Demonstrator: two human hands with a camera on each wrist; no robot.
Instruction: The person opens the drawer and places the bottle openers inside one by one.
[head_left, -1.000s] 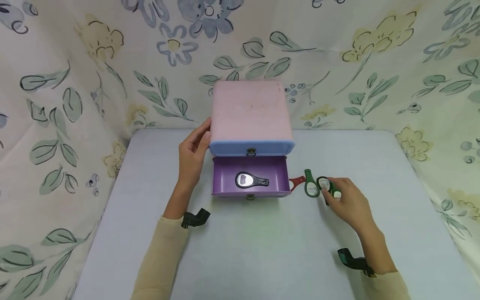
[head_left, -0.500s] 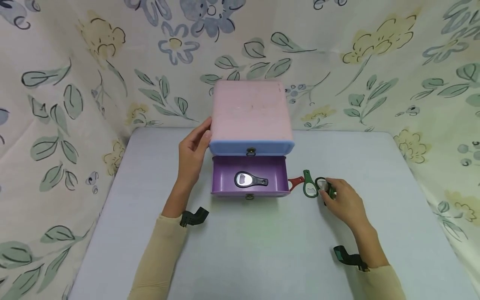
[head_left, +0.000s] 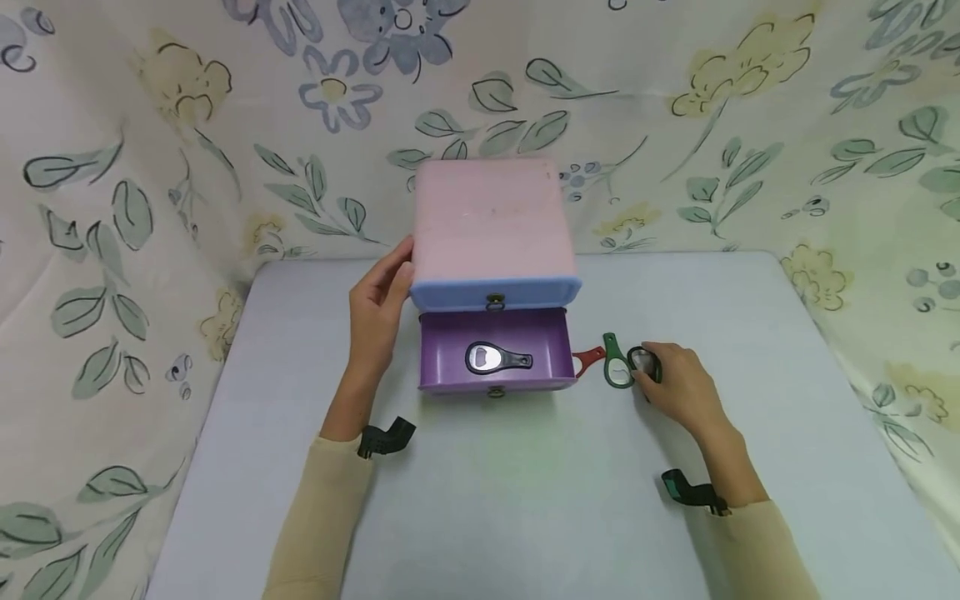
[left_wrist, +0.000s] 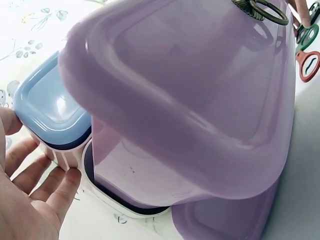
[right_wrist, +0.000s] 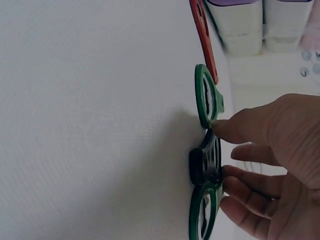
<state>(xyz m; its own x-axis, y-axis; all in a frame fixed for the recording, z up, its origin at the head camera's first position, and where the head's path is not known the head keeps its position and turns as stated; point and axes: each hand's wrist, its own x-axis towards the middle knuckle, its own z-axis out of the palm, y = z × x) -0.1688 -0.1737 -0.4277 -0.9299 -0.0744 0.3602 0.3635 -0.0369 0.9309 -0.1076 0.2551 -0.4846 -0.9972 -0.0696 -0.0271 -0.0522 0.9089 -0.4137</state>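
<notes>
My left hand [head_left: 375, 321] rests against the left side of a small chest with a pink top [head_left: 491, 221], fingers nearly straight along its wall. My right hand [head_left: 684, 387] pinches a black bottle opener [head_left: 643, 360] between thumb and fingers, low over the table. Just left of it lies a green bottle opener [head_left: 611, 343], then a red one [head_left: 591, 357] partly hidden by the purple drawer [head_left: 442, 346]. The drawer is pulled out and holds another black bottle opener [head_left: 516, 360]. The right wrist view shows a second green opener [right_wrist: 194, 220] under the fingers.
The chest's blue upper drawer [head_left: 450, 296] is closed and has a small brass ring pull [head_left: 495, 302]. A white table [head_left: 480, 500] carries everything. Floral cloth [head_left: 645, 50] hangs behind and at both sides.
The view has shifted slightly. My right fingers have closed in around the black bottle opener, and the green opener beside it is now hidden in the head view. My left hand stays against the chest.
</notes>
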